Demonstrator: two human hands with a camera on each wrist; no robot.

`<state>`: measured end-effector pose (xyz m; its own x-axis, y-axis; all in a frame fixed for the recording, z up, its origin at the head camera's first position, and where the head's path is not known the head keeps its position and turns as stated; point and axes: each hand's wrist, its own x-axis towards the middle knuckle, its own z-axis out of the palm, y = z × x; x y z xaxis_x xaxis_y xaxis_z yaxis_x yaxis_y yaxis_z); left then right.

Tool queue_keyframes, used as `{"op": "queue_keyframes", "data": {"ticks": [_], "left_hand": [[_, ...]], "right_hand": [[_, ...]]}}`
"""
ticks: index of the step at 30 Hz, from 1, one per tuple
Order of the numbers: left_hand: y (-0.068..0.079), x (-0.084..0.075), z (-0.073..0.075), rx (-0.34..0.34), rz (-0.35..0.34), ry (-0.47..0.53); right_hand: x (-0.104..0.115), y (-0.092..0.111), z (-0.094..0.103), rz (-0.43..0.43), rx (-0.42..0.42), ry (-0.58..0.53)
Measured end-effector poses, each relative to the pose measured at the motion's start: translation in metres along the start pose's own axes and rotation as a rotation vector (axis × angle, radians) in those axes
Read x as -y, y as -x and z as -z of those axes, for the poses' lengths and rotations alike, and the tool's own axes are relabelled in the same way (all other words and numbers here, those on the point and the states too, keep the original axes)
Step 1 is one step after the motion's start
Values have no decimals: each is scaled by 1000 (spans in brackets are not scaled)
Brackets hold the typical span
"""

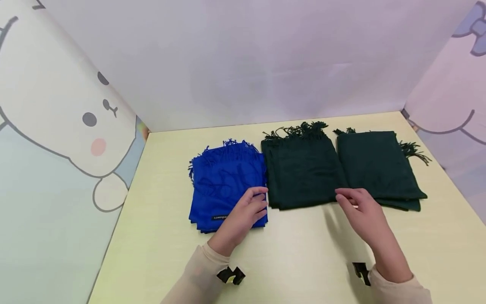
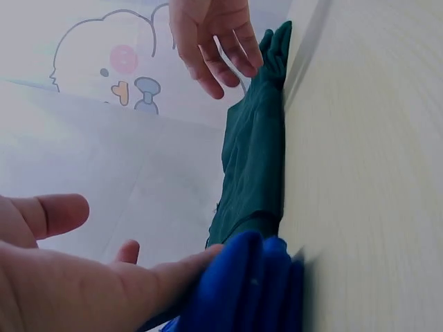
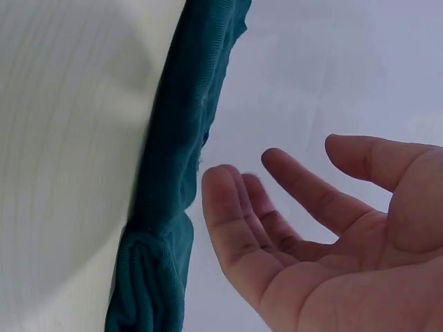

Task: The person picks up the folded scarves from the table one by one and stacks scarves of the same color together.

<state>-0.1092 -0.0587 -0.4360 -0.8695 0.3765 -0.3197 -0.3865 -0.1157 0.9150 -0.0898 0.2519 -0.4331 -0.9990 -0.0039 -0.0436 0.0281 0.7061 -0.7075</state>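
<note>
A folded blue scarf (image 1: 224, 181) with a fringed far edge and a small dark label lies at the left of the row. My left hand (image 1: 244, 215) is over its right side, fingers loosely bent, and in the left wrist view the hand's edge meets the blue folds (image 2: 242, 290). Beside it lies a folded dark green scarf (image 1: 307, 173), fringe toward the wall. Another folded dark green scarf (image 1: 379, 164) sits at the right, its fringe poking out behind and sideways. Near the front corner where the green scarves meet, my right hand (image 1: 360, 215) hovers with relaxed fingers, holding nothing.
The three scarves rest side by side on a pale wood-grain table (image 1: 159, 236). A white wall covering (image 1: 265, 63) rises behind the table's back edge. Panels with cartoon figures (image 1: 68, 105) stand at the left and right. Each sleeve has a black wrist mount (image 1: 230, 275).
</note>
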Motion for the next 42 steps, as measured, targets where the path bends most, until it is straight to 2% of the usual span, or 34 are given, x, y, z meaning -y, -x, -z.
{"op": "queue_keyframes", "data": {"ticks": [7,14,21,28,34,42], "left_hand": [[-6,1,-11,-22,56,35],[-9,4,-13,-34,72,75],[-15,7,-18,-73,77,104],[-18,11,-23,-99,52,112],[-20,12,-24,-101,30,155],[-23,13,-28,-143,-1,273]], "right_hand": [[5,1,-4,-21,43,-7],[6,1,-7,15,82,-8],[6,3,-10,-31,111,-28],[0,-4,-17,48,149,-68],[1,-10,-18,-15,220,-90],[0,-9,-17,-28,217,-112]]}}
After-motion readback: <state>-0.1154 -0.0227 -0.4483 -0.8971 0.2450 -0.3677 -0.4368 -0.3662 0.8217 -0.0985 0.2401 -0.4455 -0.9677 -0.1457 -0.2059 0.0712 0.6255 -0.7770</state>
